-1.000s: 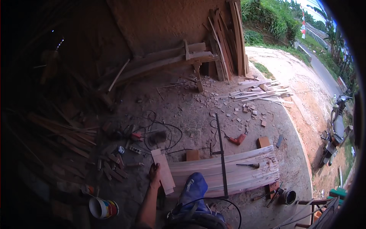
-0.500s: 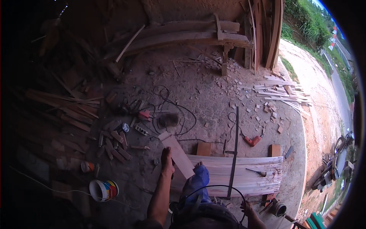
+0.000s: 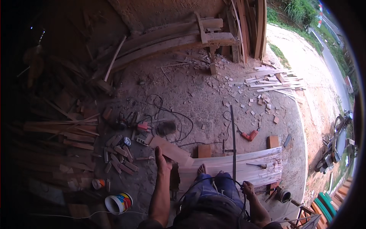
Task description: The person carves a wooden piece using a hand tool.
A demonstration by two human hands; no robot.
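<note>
My left hand (image 3: 163,163) grips a flat pale board (image 3: 171,150), held tilted left of my legs. My right hand (image 3: 248,189) is closed on a looped black cord (image 3: 235,181) at my right hip. Below me lies a wide slab of pale wooden strips (image 3: 267,156), raised on wooden blocks (image 3: 273,141), with my bare foot (image 3: 202,170) over it; whether it rests there I cannot tell. A long black bar clamp (image 3: 232,129) crosses the slab, and a slim dark tool (image 3: 259,166) lies on its right part.
Around are a red drill (image 3: 249,135), loose cables (image 3: 179,114), offcuts (image 3: 118,160), a paint bucket (image 3: 114,205) and a dark can (image 3: 284,195). A beam bench (image 3: 164,49) stands behind, stacked planks (image 3: 68,133) lie left, and a motorcycle (image 3: 335,141) is outside at right.
The board has turned flatter and moved slightly left with my left hand. My right hand has come into view and risen with the cord. Both my legs now show, with a bare foot visible.
</note>
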